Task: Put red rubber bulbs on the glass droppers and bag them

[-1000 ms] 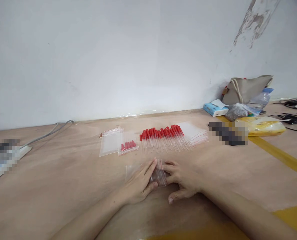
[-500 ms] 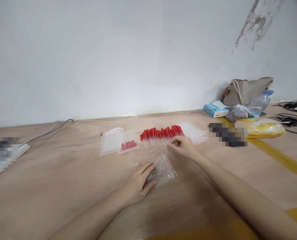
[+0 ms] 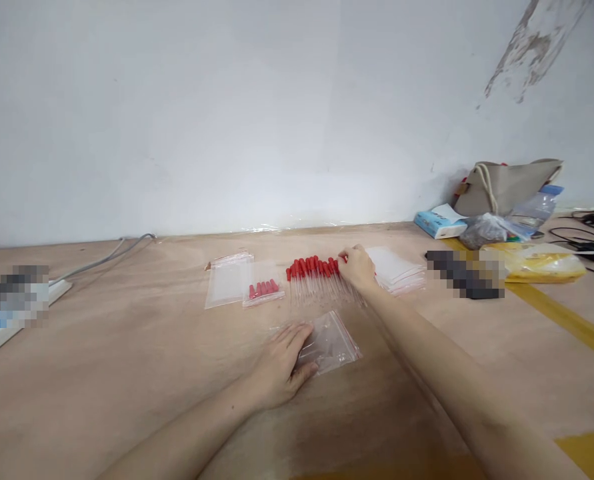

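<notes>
My left hand (image 3: 289, 363) lies flat with fingers stretched out, its fingertips resting on a clear zip bag (image 3: 333, 343) with a red seal line. My right hand (image 3: 357, 267) is at the right part of a row of droppers (image 3: 311, 270), thin clear tubes with red rubber bulbs. Its thumb and index finger pinch a dropper (image 3: 343, 255) by the red bulb; the hand hides the bulbs behind it. Left of the row lies a zip bag of several droppers (image 3: 263, 293), their red bulbs side by side.
Flat zip bags (image 3: 229, 280) lie at the left and a stack of bags (image 3: 399, 270) at the right of the row. Farther right are a blurred dark object (image 3: 464, 275), a yellow packet (image 3: 537, 261), a blue tissue pack (image 3: 440, 222) and a grey bag (image 3: 517, 187). A power strip (image 3: 24, 320) lies far left.
My right hand has moved up from the tube ends to the red bulbs and closed on one. My left hand stays on the bag. The view has shifted slightly.
</notes>
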Tool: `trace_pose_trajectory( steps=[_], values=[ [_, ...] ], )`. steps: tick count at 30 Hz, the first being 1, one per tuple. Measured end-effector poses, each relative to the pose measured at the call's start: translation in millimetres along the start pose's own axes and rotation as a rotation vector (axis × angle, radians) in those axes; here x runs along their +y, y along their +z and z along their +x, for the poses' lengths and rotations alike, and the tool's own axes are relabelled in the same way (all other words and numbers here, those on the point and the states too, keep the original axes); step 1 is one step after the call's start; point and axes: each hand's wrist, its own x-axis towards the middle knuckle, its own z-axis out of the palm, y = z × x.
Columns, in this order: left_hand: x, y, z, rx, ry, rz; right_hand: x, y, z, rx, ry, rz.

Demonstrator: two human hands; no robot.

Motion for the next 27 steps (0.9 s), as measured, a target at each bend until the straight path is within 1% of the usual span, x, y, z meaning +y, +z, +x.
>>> trace_pose_trajectory(
  steps=[3, 8, 11, 13, 15, 18, 20, 22, 24, 27],
  values=[
    [0, -0.5, 1, 0.005, 0.006, -0.016, 1, -4, 0, -0.006, -0.029, -0.031],
    [-1, -0.4, 1, 0.003, 0.013, -0.009, 0, -5, -5, -0.084, -0.12, -0.108],
    [0, -1.1, 1, -0.006, 0.009, -0.003, -2, -4, -7, -0.062, -0.182, -0.098],
    [0, -1.5, 1, -0.007, 0.007, -0.007, -2, -4, -7, -0.05, -0.162, -0.04],
    [0, -1.5, 1, -0.007, 0.007, -0.015, 0, -8, -6, -0.056, -0.125, 0.119],
    [-1, -0.6, 1, -0.003, 0.013, -0.02, 12, -18, -13, -0.045, -0.135, 0.516],
    [-2, 0.2, 1, -0.001, 0.014, -0.017, 25, -24, -26, -0.013, -0.104, 0.769],
    [-2, 0.5, 1, -0.005, 0.011, -0.014, 38, -28, -44, -0.015, 0.0, 0.945],
    [-2, 0.2, 1, -0.012, 0.004, -0.011, 47, -27, -63, -0.047, 0.109, 1.063],
    [-1, -0.9, 2, -0.018, -0.003, -0.006, 49, -21, -88, -0.058, 0.242, 1.184]
  ],
)
